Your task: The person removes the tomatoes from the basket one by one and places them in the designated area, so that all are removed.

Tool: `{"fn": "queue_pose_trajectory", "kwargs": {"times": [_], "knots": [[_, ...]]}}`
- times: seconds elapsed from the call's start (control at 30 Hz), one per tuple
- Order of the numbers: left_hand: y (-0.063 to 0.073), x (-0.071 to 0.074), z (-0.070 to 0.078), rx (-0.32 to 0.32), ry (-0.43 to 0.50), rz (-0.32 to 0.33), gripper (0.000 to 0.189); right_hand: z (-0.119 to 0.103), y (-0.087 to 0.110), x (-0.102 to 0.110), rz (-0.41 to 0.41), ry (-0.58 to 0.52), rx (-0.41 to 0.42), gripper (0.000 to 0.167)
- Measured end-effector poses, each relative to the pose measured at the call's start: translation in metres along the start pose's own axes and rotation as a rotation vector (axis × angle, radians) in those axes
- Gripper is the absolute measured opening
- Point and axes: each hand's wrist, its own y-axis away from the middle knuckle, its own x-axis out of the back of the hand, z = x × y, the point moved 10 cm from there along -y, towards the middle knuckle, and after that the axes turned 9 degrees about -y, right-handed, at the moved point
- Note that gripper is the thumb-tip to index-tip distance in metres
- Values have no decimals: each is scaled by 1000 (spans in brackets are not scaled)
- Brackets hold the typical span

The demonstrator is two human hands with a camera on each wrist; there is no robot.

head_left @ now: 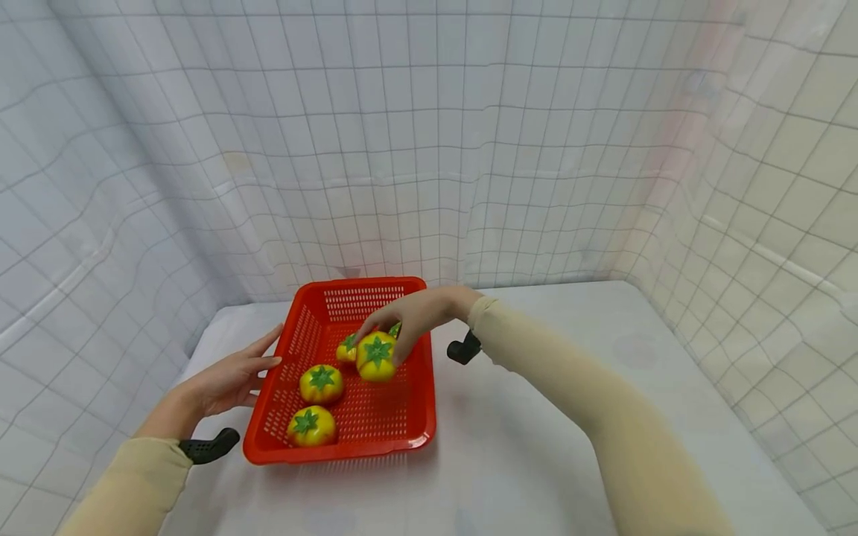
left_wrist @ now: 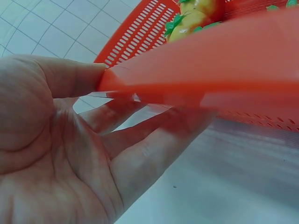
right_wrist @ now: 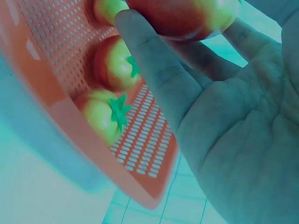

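Fingers (right_wrist: 154, 65) of the right hand (head_left: 417, 311) grip a yellow tomato (head_left: 374, 365) over the red plastic basket (head_left: 342, 451), while the left hand (head_left: 231, 378) pinches its rim (left_wrist: 224, 87). A loosened hold on that rounded, smooth-looking surface could drop it onto the other tomatoes (head_left: 322, 387). The held one's green calyx (head_left: 378, 351) faces upward; being nearly round, it shows no clear long axis.

Texts: none readable | labels: none readable | brands: none readable | numbers: none readable | signs: none readable | views: head, left wrist, right wrist
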Motion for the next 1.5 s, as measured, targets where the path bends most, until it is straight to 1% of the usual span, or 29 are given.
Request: {"fn": "queue_pose_trajectory", "kwargs": {"times": [0.2, 0.3, 0.43, 0.6, 0.8, 0.97, 1.07, 1.2, 1.3, 1.5], "knots": [[0, 1, -4, -10, 15, -31, 75, 3, 16, 15, 38, -32, 21, 59], [-2, 1, -4, -18, 21, -41, 74, 5, 28, 24, 69, -42, 31, 59], [-3, 0, -2, -22, 27, -49, 74, 12, 46, 39, 126, -46, 15, 61], [-2, -1, -2, -16, 30, -48, 74, 26, 69, 57, 196, -97, -12, 64], [-1, -1, -3, -20, 35, -54, 73, 44, 93, 69, 253, -149, -12, 65], [0, -2, -5, -26, 44, -62, 73, 62, 112, 77, 300, -158, -22, 69], [-1, -2, -4, -29, 36, -63, 73, 75, 124, 82, 340, -167, -48, 65], [-3, -4, -2, -31, 28, -64, 74, 95, 141, 89, 407, -172, -106, 62], [-4, -3, -2, -24, 28, -52, 74, 109, 152, 93, 443, -187, -132, 61], [-3, -1, -5, -15, 26, -43, 74, 127, 166, 96, 482, -199, -154, 60]]}}
